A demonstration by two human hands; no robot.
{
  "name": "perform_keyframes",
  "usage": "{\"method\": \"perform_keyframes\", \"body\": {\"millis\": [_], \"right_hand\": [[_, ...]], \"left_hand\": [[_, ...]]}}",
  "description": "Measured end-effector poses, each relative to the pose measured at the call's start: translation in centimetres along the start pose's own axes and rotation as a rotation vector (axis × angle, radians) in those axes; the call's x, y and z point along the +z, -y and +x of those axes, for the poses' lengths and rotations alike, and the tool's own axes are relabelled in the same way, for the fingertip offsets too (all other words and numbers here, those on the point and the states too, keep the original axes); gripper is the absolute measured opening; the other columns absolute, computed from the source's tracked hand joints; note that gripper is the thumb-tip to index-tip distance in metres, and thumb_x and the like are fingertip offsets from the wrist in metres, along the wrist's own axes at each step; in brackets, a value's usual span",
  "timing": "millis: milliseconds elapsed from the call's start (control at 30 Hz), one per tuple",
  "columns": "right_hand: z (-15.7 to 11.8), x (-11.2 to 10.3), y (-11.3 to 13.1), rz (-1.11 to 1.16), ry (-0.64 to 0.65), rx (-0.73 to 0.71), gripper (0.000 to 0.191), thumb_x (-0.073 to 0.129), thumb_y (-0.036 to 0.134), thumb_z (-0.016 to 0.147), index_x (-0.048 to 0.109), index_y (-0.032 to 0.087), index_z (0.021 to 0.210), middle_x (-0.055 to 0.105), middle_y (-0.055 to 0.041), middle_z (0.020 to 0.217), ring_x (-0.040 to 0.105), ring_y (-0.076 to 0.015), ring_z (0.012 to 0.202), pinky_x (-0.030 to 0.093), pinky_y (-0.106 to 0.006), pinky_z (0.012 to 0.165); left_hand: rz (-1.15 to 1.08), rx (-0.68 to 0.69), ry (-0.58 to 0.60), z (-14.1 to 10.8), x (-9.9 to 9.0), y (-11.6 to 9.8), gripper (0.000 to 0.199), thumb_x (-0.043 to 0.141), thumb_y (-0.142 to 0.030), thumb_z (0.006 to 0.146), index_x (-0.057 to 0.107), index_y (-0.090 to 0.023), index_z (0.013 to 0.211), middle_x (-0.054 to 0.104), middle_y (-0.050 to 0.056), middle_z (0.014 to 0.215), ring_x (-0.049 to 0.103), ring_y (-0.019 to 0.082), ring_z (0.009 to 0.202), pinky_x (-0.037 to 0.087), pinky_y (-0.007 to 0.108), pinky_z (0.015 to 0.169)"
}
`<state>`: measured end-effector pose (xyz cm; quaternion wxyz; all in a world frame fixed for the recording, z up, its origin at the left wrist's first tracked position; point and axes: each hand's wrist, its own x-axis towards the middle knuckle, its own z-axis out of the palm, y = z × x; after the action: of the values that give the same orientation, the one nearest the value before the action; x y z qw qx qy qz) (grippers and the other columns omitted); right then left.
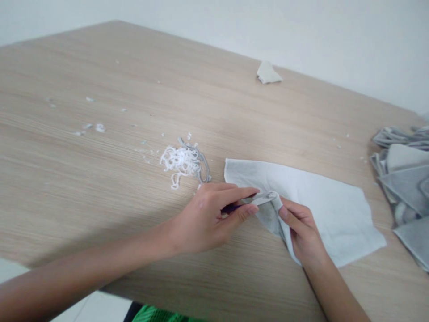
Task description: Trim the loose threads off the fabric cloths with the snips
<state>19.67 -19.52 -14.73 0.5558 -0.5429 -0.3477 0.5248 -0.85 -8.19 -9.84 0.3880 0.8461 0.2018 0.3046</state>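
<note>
My left hand (209,214) is closed around small thread snips (264,198) with a purple handle and pale metal blades. Their tips meet a folded edge of a light grey-white fabric piece (321,201). That edge is pinched between the thumb and fingers of my right hand (303,230). The rest of the fabric lies spread on the table behind and to the right of my hands. Part of the handle is hidden by my left fingers, and the exact cut point is too small to make out.
A tangle of white thread (181,161) with a grey strip lies left of the fabric. Lint bits (99,128) dot the wooden table (100,71). An off-white scrap (268,73) sits near the back edge. A pile of grey fabric (405,183) stands at the right.
</note>
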Motion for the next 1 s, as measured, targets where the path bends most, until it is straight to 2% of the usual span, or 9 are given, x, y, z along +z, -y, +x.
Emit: {"method": "perform_keyframes", "body": {"millis": [233, 367, 700, 1000], "right_hand": [[0.0, -0.1, -0.1, -0.028, -0.024, 0.009, 0.024, 0.070, 0.044, 0.085, 0.080, 0.024, 0.093, 0.072, -0.0048, 0.083, 0.061, -0.0222, 0.075, 0.046, -0.032, 0.068], [-0.1, -0.1, 0.0, 0.010, -0.020, 0.015, 0.023, 0.070, 0.042, 0.085, 0.080, 0.024, 0.096, 0.075, -0.0052, 0.090, 0.063, -0.0223, 0.078, 0.047, -0.033, 0.072], [0.1, 0.5, 0.4, 0.124, 0.013, 0.037, 0.020, 0.075, 0.041, 0.081, 0.081, 0.025, 0.092, 0.077, -0.0052, 0.096, 0.069, -0.0261, 0.091, 0.051, -0.037, 0.087], [0.0, 0.5, 0.4, 0.178, 0.018, 0.034, 0.019, 0.076, 0.038, 0.081, 0.082, 0.026, 0.094, 0.078, -0.0044, 0.099, 0.069, -0.0257, 0.094, 0.051, -0.036, 0.090]], "left_hand": [[0.021, 0.077, -0.087, -0.3, 0.5, 0.0, 0.028, 0.062, -0.026, 0.095, 0.069, -0.010, 0.117, 0.067, 0.002, 0.073, 0.055, 0.009, 0.056, 0.041, 0.021, 0.051], [0.013, 0.097, -0.102, -0.5, 0.8, 0.1, 0.029, 0.061, -0.027, 0.096, 0.067, -0.011, 0.120, 0.068, 0.004, 0.078, 0.056, 0.009, 0.059, 0.043, 0.021, 0.053], [-0.005, 0.111, -0.126, -0.2, 1.5, -0.1, 0.032, 0.060, -0.026, 0.097, 0.066, -0.009, 0.123, 0.062, 0.003, 0.075, 0.053, 0.010, 0.058, 0.042, 0.023, 0.052], [0.030, 0.185, -0.141, -0.2, 2.3, 0.5, 0.034, 0.060, -0.024, 0.098, 0.062, -0.008, 0.127, 0.062, 0.003, 0.078, 0.053, 0.009, 0.061, 0.043, 0.021, 0.054]]}}
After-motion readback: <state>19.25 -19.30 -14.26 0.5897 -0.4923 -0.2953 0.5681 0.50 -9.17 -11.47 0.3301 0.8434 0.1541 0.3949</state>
